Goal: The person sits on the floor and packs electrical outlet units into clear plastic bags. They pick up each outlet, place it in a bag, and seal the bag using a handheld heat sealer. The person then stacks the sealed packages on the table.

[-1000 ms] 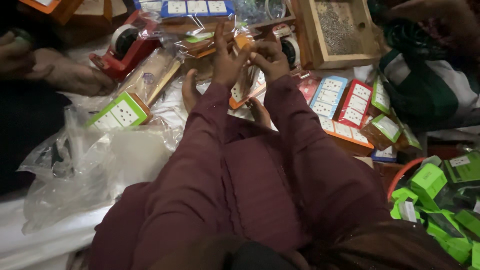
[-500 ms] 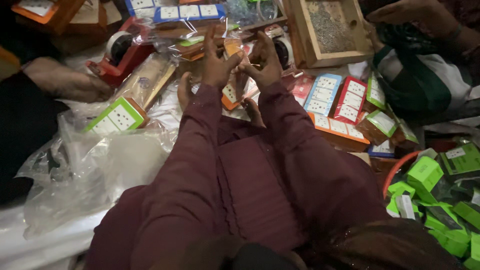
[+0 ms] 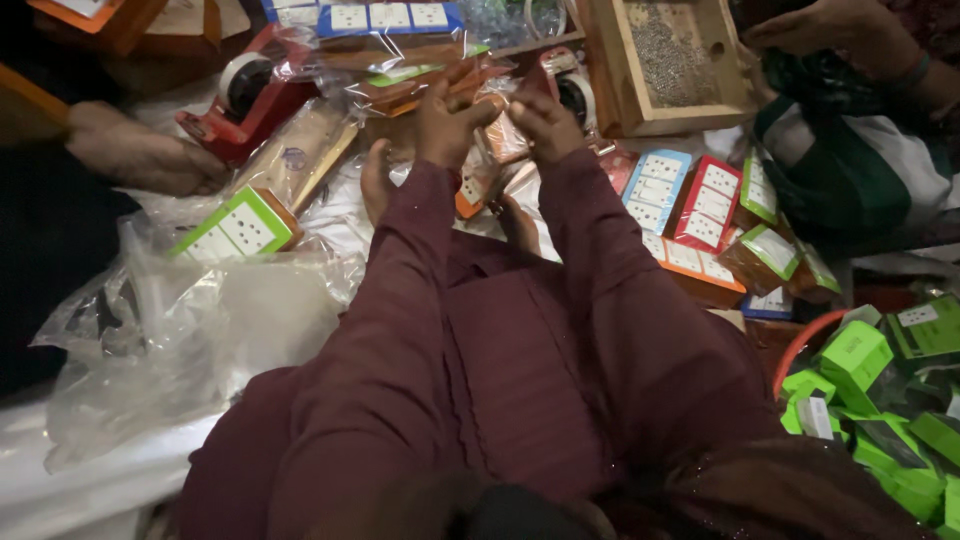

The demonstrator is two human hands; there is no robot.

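Observation:
My left hand (image 3: 447, 118) and my right hand (image 3: 543, 118) are raised side by side in front of me, both gripping a small orange packet in a clear plastic sleeve (image 3: 502, 140). Maroon sleeves cover both arms. My bare feet (image 3: 376, 180) show just below the hands. Another orange-edged packet (image 3: 468, 192) lies under my left wrist.
A red tape dispenser (image 3: 250, 95) stands at the left near another person's hand (image 3: 145, 155). A wooden box (image 3: 668, 62) sits at the top right. Coloured flat packets (image 3: 690, 200) lie right, green boxes (image 3: 870, 370) fill a red-rimmed basket, and crumpled clear bags (image 3: 190, 340) lie left.
Both hands have lifted a little and drawn closer together around the sleeved packet. The camera view has shifted slightly downward.

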